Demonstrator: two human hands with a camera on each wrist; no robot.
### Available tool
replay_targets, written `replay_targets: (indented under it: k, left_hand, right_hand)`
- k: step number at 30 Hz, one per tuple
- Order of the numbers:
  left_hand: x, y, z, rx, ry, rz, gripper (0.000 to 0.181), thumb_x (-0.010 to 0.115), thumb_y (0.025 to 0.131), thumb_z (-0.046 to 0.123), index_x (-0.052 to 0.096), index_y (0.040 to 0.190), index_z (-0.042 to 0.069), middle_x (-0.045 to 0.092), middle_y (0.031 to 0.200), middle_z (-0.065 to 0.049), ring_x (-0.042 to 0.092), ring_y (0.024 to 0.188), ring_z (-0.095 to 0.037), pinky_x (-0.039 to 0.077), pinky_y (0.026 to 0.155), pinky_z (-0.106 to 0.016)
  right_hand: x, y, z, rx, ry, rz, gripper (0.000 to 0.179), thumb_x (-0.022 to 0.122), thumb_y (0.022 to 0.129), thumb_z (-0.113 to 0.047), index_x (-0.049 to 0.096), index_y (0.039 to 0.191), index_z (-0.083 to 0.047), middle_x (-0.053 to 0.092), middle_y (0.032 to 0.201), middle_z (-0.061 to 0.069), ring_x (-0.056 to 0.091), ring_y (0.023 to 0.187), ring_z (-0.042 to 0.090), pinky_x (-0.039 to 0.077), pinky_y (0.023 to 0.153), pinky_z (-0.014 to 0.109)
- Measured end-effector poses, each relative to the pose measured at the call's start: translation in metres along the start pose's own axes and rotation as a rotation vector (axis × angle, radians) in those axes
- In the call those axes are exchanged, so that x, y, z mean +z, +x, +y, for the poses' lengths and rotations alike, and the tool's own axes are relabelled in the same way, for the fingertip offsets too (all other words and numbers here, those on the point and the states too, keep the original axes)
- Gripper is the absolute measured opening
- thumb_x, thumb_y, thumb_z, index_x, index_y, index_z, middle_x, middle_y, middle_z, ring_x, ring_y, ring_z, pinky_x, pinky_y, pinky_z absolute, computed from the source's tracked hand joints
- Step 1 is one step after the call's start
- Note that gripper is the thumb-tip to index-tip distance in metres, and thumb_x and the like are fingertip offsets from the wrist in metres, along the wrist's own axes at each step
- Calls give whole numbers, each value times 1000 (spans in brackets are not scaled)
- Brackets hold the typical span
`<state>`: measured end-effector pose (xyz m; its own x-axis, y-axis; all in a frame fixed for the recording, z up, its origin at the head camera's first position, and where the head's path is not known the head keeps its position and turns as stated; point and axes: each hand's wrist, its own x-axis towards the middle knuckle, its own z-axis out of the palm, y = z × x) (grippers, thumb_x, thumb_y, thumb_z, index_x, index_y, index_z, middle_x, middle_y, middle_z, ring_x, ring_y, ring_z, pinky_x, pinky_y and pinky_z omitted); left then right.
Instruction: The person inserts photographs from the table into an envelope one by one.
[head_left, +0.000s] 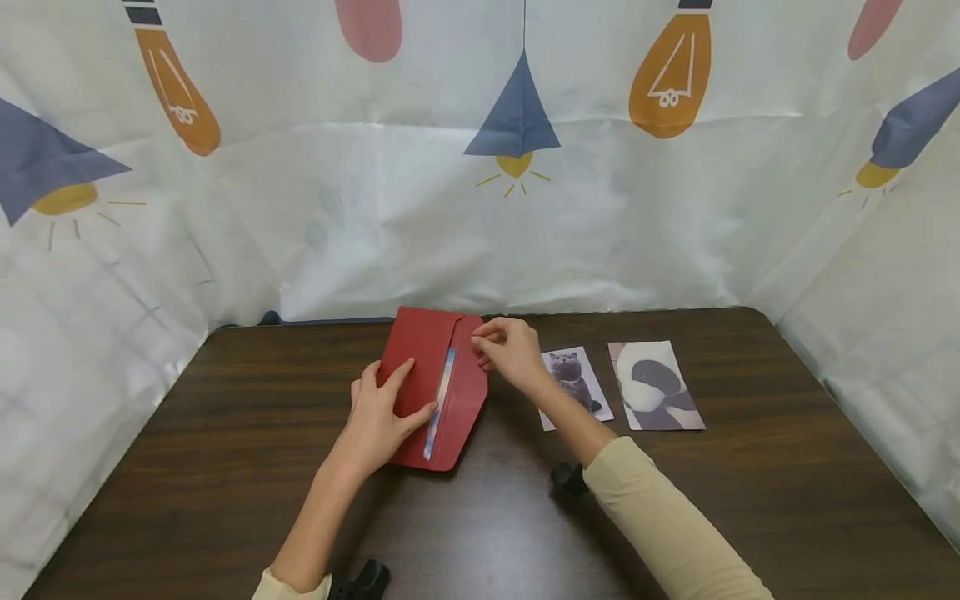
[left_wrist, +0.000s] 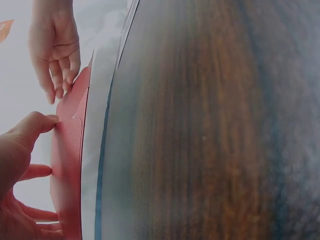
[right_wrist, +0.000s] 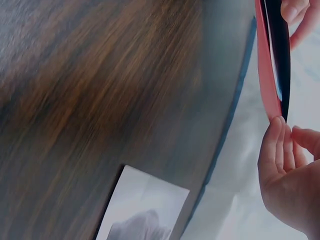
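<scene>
From where I stand, the red envelope (head_left: 420, 342) is towards the far side of the dark wooden worktop (head_left: 495, 533), to the left of two picture cards, its long flap (head_left: 467, 396) folded out on the right. A blue-and-white card (head_left: 439, 417) shows as a narrow strip in its mouth.

The person's left hand (head_left: 375, 417) rests on the front of it, thumb and forefinger spread well apart, the thumb at the pocket's edge. The right hand (head_left: 516, 357) is at the far end of the flap, its fingertips touching it and its fingers loosely bent, the thumb a little apart from them.

Just beyond the right wrist lies a grey cat card (head_left: 573, 379), partly hidden by the forearm; beside it, well clear of the envelope, is a card with white and grey shapes (head_left: 656, 387). Behind everything hangs a pale curtain (head_left: 420, 225) printed with lamps and bulbs.
</scene>
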<state>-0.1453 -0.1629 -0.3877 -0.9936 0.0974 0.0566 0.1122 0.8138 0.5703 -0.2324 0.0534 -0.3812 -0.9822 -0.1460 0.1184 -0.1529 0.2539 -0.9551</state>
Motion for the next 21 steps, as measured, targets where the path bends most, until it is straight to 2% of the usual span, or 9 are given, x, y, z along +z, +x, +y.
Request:
replay_targets:
  k: [5, 15, 17, 21]
  left_hand:
    - [-1, 0, 0, -5, -1, 8, 77, 77, 95, 31, 43, 158, 1, 24, 160, -37, 29, 138, -54, 57, 95, -63]
    - [-5, 0, 1, -2, 4, 8, 76, 76, 97, 31, 43, 158, 1, 24, 160, -37, 30, 137, -54, 57, 96, -62]
    - [-5, 0, 0, -4, 4, 9, 76, 76, 97, 31, 43, 158, 1, 24, 160, -37, 30, 138, -54, 57, 96, -63]
    - [-6, 0, -1, -4, 2, 15, 77, 76, 96, 31, 42, 159, 1, 23, 160, -37, 29, 138, -54, 57, 95, -63]
  right_hand:
    - [-7, 1, 2, -2, -23, 15, 10, 73, 98, -3, 76, 105, 5, 77, 90, 20, 73, 66, 19, 64, 65, 34]
    - [-21, 3, 7, 22, -72, 39, 13, 73, 99, -5, 75, 106, 5, 76, 97, 26, 69, 62, 11, 62, 63, 28]
    - [-25, 4, 10, 22, -84, 39, 13, 73, 99, -5, 75, 107, 5, 76, 99, 28, 71, 63, 14, 62, 63, 28]
    - [-33, 3, 13, 23, -115, 36, 15, 73, 100, -7, 75, 109, 5, 76, 101, 28, 75, 72, 28, 63, 64, 29]
